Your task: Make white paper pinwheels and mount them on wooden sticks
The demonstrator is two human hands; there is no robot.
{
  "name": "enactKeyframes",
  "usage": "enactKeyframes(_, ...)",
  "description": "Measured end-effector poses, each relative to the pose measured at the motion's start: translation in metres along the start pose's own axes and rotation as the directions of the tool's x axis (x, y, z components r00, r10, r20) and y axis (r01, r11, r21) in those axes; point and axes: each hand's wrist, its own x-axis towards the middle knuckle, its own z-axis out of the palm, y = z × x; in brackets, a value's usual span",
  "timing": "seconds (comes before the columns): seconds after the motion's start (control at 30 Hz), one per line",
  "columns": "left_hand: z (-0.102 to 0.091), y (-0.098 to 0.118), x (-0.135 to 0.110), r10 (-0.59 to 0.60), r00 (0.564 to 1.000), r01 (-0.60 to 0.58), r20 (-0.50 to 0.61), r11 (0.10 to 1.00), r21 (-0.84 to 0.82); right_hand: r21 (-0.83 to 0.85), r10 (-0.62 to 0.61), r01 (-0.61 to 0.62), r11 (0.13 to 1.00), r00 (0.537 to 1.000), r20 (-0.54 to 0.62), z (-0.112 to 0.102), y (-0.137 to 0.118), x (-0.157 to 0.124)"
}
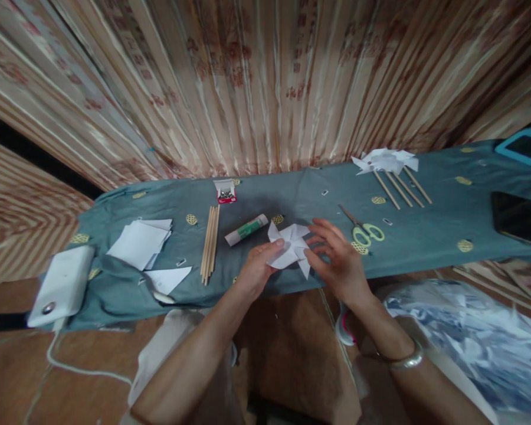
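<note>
A white folded paper pinwheel (289,247) is held over the front edge of the cloth-covered table. My left hand (262,265) grips it from the left, thumb on top of the paper. On its other side my right hand (336,260) has its fingers apart, the tips at or just beside the pinwheel's blades; whether they touch cannot be made out. Just behind my left hand lies a glue stick (246,229) with a green label. Scissors (363,230) with light green handles rest to the right of my right hand.
Wooden sticks (210,245) lie left of the glue, near a small open red box (226,193) of metal pins. Further left are stacked paper sheets (140,242) and a white power bank (64,286) with a cable. Finished pinwheels (387,160) on sticks and a phone (518,217) lie right.
</note>
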Motion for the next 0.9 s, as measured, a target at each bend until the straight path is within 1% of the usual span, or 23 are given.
enactKeyframes(0.13,-0.006,0.003,0.001,0.007,1.0,-0.008,-0.026,1.0,-0.029,-0.012,-0.013,0.014,1.0,0.998,0.054,-0.002,-0.003,-0.001)
enactKeyframes(0.27,-0.013,0.007,0.001,0.021,1.0,-0.02,0.011,1.0,-0.02,-0.047,-0.029,0.032,0.998,0.997,0.068,-0.006,-0.002,0.0)
enactKeyframes(0.37,-0.012,0.01,-0.001,0.02,0.999,-0.023,0.047,0.998,0.057,-0.065,-0.039,0.044,0.997,0.997,0.073,-0.008,-0.002,0.0)
enactKeyframes(0.43,-0.01,0.009,-0.002,-0.01,0.998,0.003,0.059,0.994,0.112,-0.074,-0.057,0.062,0.995,0.995,0.076,-0.008,-0.003,0.0)
enactKeyframes(0.53,-0.008,0.005,-0.002,-0.025,1.0,0.023,0.015,0.991,0.133,-0.095,-0.068,0.076,0.993,0.994,0.09,-0.008,-0.005,-0.002)
enactKeyframes(0.67,-0.009,0.002,0.0,0.012,0.999,-0.006,-0.052,0.993,0.115,-0.095,-0.098,0.111,0.989,0.986,0.132,-0.012,-0.006,-0.004)
enactKeyframes(0.8,-0.011,0.002,0.001,0.036,0.997,-0.03,-0.069,0.995,0.091,-0.092,-0.148,0.17,0.981,0.966,0.21,-0.016,-0.007,-0.006)
enactKeyframes(0.9,-0.011,0.001,0.002,0.064,0.996,-0.057,-0.07,0.994,0.092,-0.086,-0.176,0.201,0.976,0.955,0.239,-0.016,-0.006,-0.008)
